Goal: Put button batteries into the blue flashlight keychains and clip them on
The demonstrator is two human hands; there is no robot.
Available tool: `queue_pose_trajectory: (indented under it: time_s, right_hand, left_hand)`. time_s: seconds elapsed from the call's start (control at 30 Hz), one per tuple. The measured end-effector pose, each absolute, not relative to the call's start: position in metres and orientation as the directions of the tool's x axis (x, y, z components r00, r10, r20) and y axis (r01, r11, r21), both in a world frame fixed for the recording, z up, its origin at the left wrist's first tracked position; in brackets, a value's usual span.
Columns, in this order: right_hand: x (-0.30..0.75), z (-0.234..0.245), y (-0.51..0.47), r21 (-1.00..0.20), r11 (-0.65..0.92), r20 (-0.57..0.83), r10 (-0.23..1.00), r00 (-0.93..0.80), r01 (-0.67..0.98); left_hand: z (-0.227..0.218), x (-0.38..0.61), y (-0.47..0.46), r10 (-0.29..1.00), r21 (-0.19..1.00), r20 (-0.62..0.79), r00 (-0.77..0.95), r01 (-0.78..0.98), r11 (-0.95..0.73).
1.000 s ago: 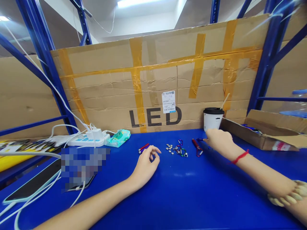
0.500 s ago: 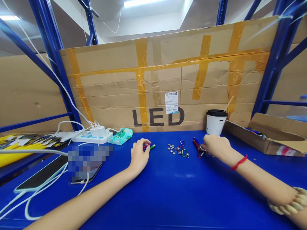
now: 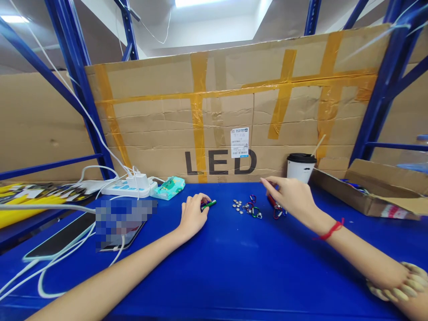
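Note:
On the blue tabletop my left hand (image 3: pixel 195 215) rests with its fingers curled around a slim green metal tube (image 3: pixel 210 203), whose end sticks out to the right. My right hand (image 3: pixel 294 195) is above the table in front of the paper cup, fingers stretched toward the left; no object shows in it. Partly hidden below that hand lie a red tube (image 3: pixel 271 200) and a heap of small metal clips (image 3: pixel 278 211). Between my hands are several silver discs (image 3: pixel 238 205), like button cells, and several coloured carabiners (image 3: pixel 254 211).
A white paper cup (image 3: pixel 298 169) with black lid stands behind my right hand; an open cardboard box (image 3: pixel 371 196) is at right. Left are a tissue pack (image 3: pixel 169 188), power strip (image 3: pixel 129 189), phone (image 3: pixel 60 236) and white cables. Taped cardboard (image 3: pixel 160 129) closes the back.
My right hand has lifted off the clip heap and moved left, its fingers now stretched out. My left hand stays nearly in place around the green tube.

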State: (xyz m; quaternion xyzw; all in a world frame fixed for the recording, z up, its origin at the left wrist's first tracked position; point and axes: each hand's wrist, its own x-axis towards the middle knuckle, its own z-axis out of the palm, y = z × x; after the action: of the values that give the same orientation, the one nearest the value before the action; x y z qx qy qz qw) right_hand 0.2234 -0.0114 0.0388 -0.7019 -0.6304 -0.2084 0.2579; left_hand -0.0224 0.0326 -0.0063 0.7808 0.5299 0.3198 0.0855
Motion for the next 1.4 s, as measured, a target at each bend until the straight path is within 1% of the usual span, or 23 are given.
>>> queue_pose_trajectory:
  time_s: [0.07, 0.1, 0.17, 0.27, 0.33, 0.4, 0.47, 0.57, 0.67, 0.77, 0.87, 0.93, 1.03, 1.1, 1.13, 1.17, 1.2, 1.23, 1.3, 1.37, 1.4]
  right_hand:
    - [0.22, 0.039, -0.012, -0.173, -0.02, 0.605, 0.787, 0.123, 0.985]
    - [0.22, 0.039, -0.013, -0.19, -0.008, 0.61, 0.783, 0.124, 0.982]
    - [0.224, 0.041, -0.012, -0.181, -0.023, 0.624, 0.77, 0.133, 0.983]
    - [0.235, 0.042, -0.008, -0.12, -0.121, 0.592, 0.788, 0.169, 0.985]
    - [0.244, 0.039, -0.003, -0.088, -0.197, 0.509, 0.834, 0.214, 0.976]
    - [0.253, 0.034, 0.002, -0.065, -0.26, 0.388, 0.883, 0.265, 0.963]
    - [0.26, 0.027, 0.008, -0.076, -0.291, 0.251, 0.92, 0.301, 0.954]
    - [0.268, 0.02, 0.015, -0.123, -0.283, 0.157, 0.941, 0.3, 0.951]
    - [0.273, 0.017, 0.019, -0.176, -0.27, 0.136, 0.946, 0.295, 0.947]
    - [0.276, 0.017, 0.019, -0.208, -0.274, 0.146, 0.941, 0.307, 0.939]
    - [0.278, 0.018, 0.017, -0.235, -0.266, 0.203, 0.927, 0.314, 0.935]
    - [0.277, 0.02, 0.017, -0.263, -0.239, 0.279, 0.908, 0.311, 0.935]
    - [0.27, 0.025, 0.014, -0.309, -0.148, 0.41, 0.871, 0.272, 0.94]
    - [0.257, 0.027, 0.01, -0.332, -0.028, 0.461, 0.867, 0.188, 0.943]
    - [0.248, 0.028, 0.007, -0.342, 0.071, 0.478, 0.871, 0.109, 0.937]
    - [0.237, 0.028, 0.002, -0.381, 0.264, 0.513, 0.858, -0.035, 0.886]
    - [0.225, 0.027, -0.003, -0.403, 0.424, 0.522, 0.834, -0.177, 0.811]
    - [0.213, 0.025, -0.009, -0.42, 0.543, 0.525, 0.799, -0.293, 0.728]
    - [0.19, 0.021, -0.021, -0.448, 0.666, 0.525, 0.736, -0.428, 0.597]
    - [0.174, 0.018, -0.029, -0.474, 0.724, 0.511, 0.689, -0.514, 0.501]
    - [0.171, 0.018, -0.031, -0.484, 0.733, 0.497, 0.68, -0.539, 0.479]
  left_hand:
    - [-0.007, -0.023, 0.034, 0.884, 0.457, 0.399, 0.245, 0.783, -0.423]
    - [-0.007, -0.023, 0.034, 0.885, 0.455, 0.396, 0.246, 0.784, -0.422]
    - [-0.007, -0.023, 0.034, 0.886, 0.464, 0.398, 0.238, 0.781, -0.418]
    - [-0.004, -0.021, 0.032, 0.876, 0.496, 0.428, 0.221, 0.753, -0.432]
    - [-0.002, -0.019, 0.029, 0.864, 0.524, 0.451, 0.224, 0.717, -0.46]
    - [-0.001, -0.017, 0.026, 0.854, 0.553, 0.463, 0.236, 0.677, -0.486]
    - [-0.001, -0.015, 0.024, 0.851, 0.581, 0.464, 0.246, 0.641, -0.501]
    - [-0.002, -0.014, 0.022, 0.854, 0.615, 0.461, 0.241, 0.607, -0.503]
    - [-0.002, -0.013, 0.02, 0.855, 0.628, 0.46, 0.237, 0.594, -0.503]
    - [-0.001, -0.012, 0.02, 0.855, 0.633, 0.455, 0.25, 0.585, -0.508]
    - [-0.002, -0.012, 0.02, 0.853, 0.639, 0.445, 0.273, 0.571, -0.516]
    - [-0.003, -0.012, 0.02, 0.85, 0.639, 0.438, 0.293, 0.564, -0.523]
    - [-0.004, -0.01, 0.018, 0.838, 0.618, 0.436, 0.329, 0.567, -0.544]
    - [-0.004, -0.009, 0.014, 0.804, 0.58, 0.471, 0.363, 0.559, -0.592]
    - [-0.005, -0.008, 0.012, 0.779, 0.555, 0.496, 0.384, 0.55, -0.625]
    - [-0.005, -0.008, 0.01, 0.751, 0.529, 0.519, 0.408, 0.536, -0.658]
    - [-0.006, -0.007, 0.008, 0.724, 0.507, 0.534, 0.437, 0.52, -0.688]
    - [-0.007, -0.007, 0.007, 0.698, 0.49, 0.538, 0.472, 0.499, -0.715]
    - [-0.008, -0.006, 0.005, 0.652, 0.474, 0.515, 0.557, 0.448, -0.758]
    - [-0.009, -0.006, 0.004, 0.6, 0.475, 0.475, 0.643, 0.387, -0.791]
    - [-0.009, -0.007, 0.004, 0.583, 0.483, 0.451, 0.676, 0.364, -0.796]
